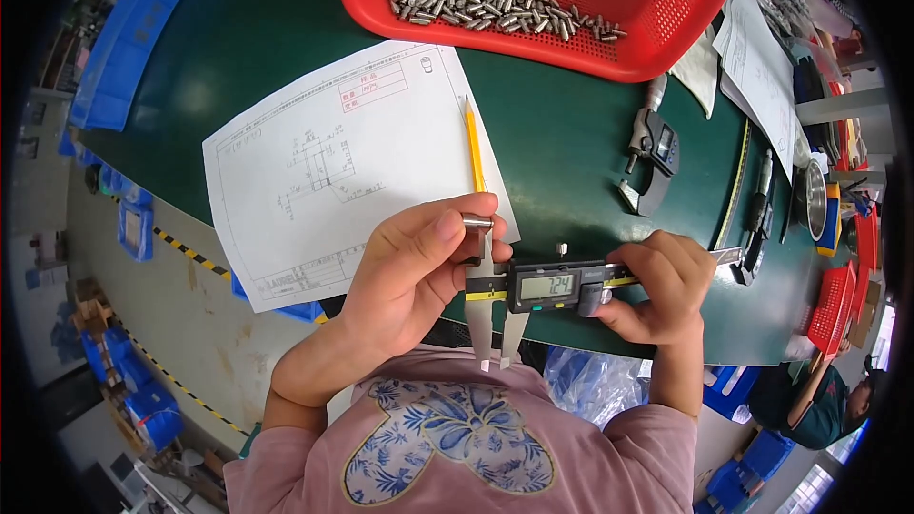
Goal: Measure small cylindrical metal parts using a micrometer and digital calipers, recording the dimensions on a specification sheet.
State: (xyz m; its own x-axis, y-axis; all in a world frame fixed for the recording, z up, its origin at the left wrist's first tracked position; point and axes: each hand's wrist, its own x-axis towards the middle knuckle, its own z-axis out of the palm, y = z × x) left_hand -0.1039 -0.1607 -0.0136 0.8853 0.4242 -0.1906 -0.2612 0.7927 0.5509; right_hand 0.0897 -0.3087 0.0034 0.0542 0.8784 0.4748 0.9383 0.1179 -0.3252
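Observation:
Between thumb and fingers, my left hand pinches a small cylindrical metal part. The part meets the upper jaws of a digital caliper, at their tips. My right hand grips the caliper's beam and slider, with the thumb below near the wheel. The caliper's long lower jaws point toward my chest and stand slightly apart. Beyond my left hand lies a technical drawing sheet, with a yellow pencil on its right edge.
A red perforated basket at the far side holds many similar metal parts. A digital micrometer rests on the green table. More papers and another measuring tool lie right. Another person is at far right.

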